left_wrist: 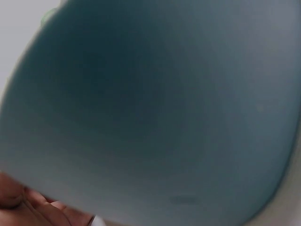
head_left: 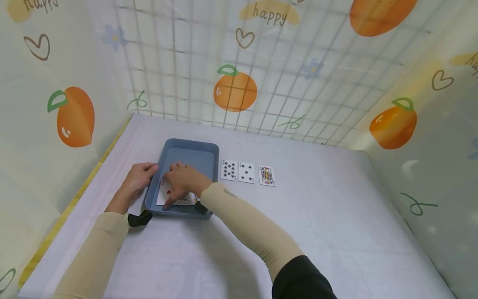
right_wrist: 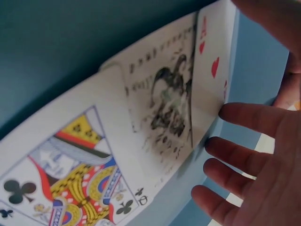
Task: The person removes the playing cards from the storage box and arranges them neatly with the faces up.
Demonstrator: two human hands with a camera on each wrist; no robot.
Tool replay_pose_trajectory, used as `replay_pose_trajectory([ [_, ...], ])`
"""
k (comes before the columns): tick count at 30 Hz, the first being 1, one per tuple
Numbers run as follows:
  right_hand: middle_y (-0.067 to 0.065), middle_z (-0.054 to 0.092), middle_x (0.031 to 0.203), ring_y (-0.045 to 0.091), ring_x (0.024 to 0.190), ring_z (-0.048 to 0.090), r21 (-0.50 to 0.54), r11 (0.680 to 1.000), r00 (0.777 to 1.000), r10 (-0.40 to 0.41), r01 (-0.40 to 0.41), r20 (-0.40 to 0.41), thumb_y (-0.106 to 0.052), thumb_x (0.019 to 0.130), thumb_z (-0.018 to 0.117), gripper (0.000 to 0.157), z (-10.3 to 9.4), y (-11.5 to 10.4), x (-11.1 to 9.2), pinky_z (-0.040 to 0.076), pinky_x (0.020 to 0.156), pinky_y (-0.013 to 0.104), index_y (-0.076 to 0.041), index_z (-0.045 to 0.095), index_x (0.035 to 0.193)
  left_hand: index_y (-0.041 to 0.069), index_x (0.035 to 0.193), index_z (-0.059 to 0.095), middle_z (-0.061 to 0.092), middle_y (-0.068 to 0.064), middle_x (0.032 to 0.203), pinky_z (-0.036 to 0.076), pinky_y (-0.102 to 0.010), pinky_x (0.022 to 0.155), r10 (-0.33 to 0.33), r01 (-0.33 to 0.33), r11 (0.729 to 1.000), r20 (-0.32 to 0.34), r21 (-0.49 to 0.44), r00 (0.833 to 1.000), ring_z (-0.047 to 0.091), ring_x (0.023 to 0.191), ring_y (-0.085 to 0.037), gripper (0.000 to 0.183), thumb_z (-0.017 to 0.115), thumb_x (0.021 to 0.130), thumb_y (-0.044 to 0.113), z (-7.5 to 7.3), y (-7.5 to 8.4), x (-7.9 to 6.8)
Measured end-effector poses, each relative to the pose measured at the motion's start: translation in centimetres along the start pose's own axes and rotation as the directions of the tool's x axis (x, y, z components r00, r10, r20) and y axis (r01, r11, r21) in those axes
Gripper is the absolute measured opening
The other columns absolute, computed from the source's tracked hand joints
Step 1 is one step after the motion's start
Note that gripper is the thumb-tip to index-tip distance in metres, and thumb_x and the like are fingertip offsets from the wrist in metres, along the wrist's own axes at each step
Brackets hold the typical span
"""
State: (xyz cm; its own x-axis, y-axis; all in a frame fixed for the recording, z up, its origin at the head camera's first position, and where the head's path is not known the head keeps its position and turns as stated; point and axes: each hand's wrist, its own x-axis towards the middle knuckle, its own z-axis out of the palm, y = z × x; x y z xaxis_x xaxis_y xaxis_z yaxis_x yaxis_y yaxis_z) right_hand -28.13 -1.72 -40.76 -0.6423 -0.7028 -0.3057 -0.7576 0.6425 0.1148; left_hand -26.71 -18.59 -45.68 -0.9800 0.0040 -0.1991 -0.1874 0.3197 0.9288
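Note:
A blue-grey tray (head_left: 192, 149) holds a row of three playing cards: a queen of clubs (right_wrist: 80, 174), a black-and-white joker (right_wrist: 164, 103) and an ace of hearts (right_wrist: 209, 70). My right hand (head_left: 186, 179) reaches over the ace with fingers spread and fairly straight. One fingertip meets the ace's edge in the right wrist view, while the thumb lies near another of its edges. On the tray's left rim, my left hand (head_left: 137, 179) holds on with bent fingers. The left wrist view is mostly filled by the tray's wall (left_wrist: 155, 117), with a few fingers (left_wrist: 37, 209) at its lower left corner.
Right of the tray, two spade cards (head_left: 229, 170) and a face card (head_left: 267, 175) lie face up in a row on the white-covered table (head_left: 317, 216). Printed cloth walls and a wire grid (head_left: 298, 95) stand around the back and sides.

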Motion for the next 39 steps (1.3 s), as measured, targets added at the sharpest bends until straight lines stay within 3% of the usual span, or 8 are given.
replay_pose_trajectory([
  [6, -0.001, 0.050, 0.114, 0.016, 0.103, 0.040, -0.017, 1.000, 1.000, -0.001, 0.002, 0.007, -0.074, 0.071, 0.071, 0.087, -0.1, -0.2, 0.1, 0.045, 0.088, 0.035, -0.020, 0.057, 0.138, -0.007, 0.146, 0.041, 0.043, -0.026, 0.147, 0.043, -0.049, 0.104, -0.009, 0.009, 1.000, 0.005, -0.015, 1.000, 0.047, 0.130, -0.038, 0.049, 0.043, 0.107, 0.023, -0.1, 0.0, 0.0],
  [18, 0.002, 0.052, 0.124, 0.019, 0.114, 0.043, 0.007, 1.000, 1.000, 0.007, -0.007, 0.006, -0.068, 0.072, 0.074, 0.086, -0.6, -0.1, -0.2, 0.042, 0.101, 0.040, -0.019, 0.055, 0.140, -0.005, 0.147, 0.040, 0.043, -0.024, 0.148, 0.043, -0.049, 0.105, -0.006, 0.006, 1.000, 0.002, -0.002, 1.000, 0.047, 0.130, -0.036, 0.050, 0.044, 0.107, 0.024, 0.0, -0.2, 0.0],
  [39, 0.005, 0.049, 0.136, 0.020, 0.119, 0.043, 0.076, 0.996, 0.999, 0.042, -0.041, -0.017, -0.062, 0.073, 0.078, 0.091, -0.8, 2.5, -2.0, 0.043, 0.100, 0.038, -0.019, 0.048, 0.147, -0.005, 0.147, 0.039, 0.041, -0.025, 0.149, 0.041, -0.050, 0.106, -0.016, 0.016, 1.000, 0.007, -0.004, 1.000, 0.044, 0.134, -0.037, 0.051, 0.043, 0.107, 0.025, -0.1, 0.1, -0.4],
])
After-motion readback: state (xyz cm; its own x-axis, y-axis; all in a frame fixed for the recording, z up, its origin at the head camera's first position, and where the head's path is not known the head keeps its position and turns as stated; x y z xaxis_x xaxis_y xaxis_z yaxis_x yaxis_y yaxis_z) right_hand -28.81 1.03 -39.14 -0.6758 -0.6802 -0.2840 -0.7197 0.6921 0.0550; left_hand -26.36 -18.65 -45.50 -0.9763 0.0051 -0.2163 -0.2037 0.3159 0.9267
